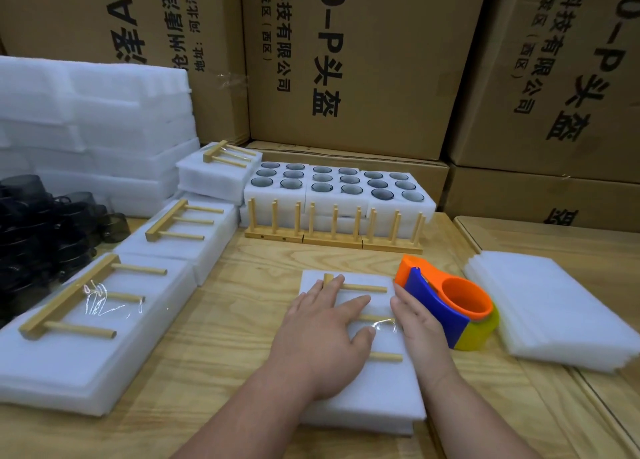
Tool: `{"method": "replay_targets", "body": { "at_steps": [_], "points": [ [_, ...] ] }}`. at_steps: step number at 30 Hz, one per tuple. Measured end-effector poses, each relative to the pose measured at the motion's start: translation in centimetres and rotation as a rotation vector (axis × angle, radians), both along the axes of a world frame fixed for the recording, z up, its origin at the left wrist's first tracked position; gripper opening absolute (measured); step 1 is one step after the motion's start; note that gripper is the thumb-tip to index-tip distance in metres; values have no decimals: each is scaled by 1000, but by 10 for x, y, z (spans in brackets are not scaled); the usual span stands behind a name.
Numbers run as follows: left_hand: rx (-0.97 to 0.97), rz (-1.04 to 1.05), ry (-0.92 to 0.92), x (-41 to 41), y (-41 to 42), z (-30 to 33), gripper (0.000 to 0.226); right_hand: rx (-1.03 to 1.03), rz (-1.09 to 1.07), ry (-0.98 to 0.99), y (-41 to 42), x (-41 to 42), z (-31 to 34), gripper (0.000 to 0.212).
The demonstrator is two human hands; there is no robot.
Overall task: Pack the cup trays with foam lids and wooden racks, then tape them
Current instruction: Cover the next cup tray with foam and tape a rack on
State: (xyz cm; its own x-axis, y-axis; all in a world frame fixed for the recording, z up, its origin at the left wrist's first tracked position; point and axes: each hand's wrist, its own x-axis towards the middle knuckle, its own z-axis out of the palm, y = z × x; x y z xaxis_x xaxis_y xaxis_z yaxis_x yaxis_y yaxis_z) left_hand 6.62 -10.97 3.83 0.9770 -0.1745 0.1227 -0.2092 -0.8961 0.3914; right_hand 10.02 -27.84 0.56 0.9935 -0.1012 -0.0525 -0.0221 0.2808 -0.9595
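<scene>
Two hands at work on one foam-lidded tray (374, 392) lying on the wooden table (221, 347). Left hand (329, 334) laid flat, fingers spread and straight, pressing down on the wooden rack (367, 288) that lies on the foam lid. Right hand (420, 323) at the tray's right edge, fingers against the side of the orange-and-blue tape dispenser (450, 306); cannot tell whether curled round it or merely touching. Strip of clear tape (382, 324) stretched over the rack's middle peg, between both hands. Just right of the dispenser, a stack of thin foam sheets (554, 309). To the left, three more lidded trays in a diagonal row, each topped by a rack; nearest one (83, 347) taped across the middle peg. Behind, open cup trays (341, 190) with dark cups in their holes, and upright wooden racks (334, 228) standing in a row just before them. Far left, loose dark cups (52, 223) heaped, thick foam blocks (90, 119) stacked behind. Cardboard boxes (363, 60) walling the back.
</scene>
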Motion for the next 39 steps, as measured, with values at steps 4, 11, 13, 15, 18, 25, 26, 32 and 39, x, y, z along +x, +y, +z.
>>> {"method": "replay_targets", "body": {
  "at_steps": [4, 11, 13, 15, 18, 25, 26, 32, 39],
  "points": [
    [-13, 0, 24, -2, 0, 2, 59, -79, -29, -6, -1, -2, 4, 27],
    [-858, 11, 62, -10, 17, 23, 21, -103, -16, -7, -3, -3, 2, 21],
    [-1174, 157, -23, -12, 37, 21, 22, -98, -14, -8, -3, -2, 2, 19],
    [-1256, 311, -67, -13, 55, 13, 25, -79, -8, -13, -3, -1, 2, 16],
    [-1375, 459, -51, -11, 67, -4, 27, -68, -8, -21, -3, -1, 1, 16],
    [-1514, 584, -8, -12, 42, -23, 21, -49, -14, -21, -5, -2, -2, 22],
    [-1525, 584, 9, -12, 40, -24, 21, -55, -17, -22, -5, -1, -2, 22],
    [-1547, 615, 143, -12, 40, -18, 21, 255, 30, 26, -2, -2, -2, 32],
    [-1353, 451, 496, -31, 39, 0, 36, 472, 323, 15, 5, -10, 2, 55]
  ]
}}
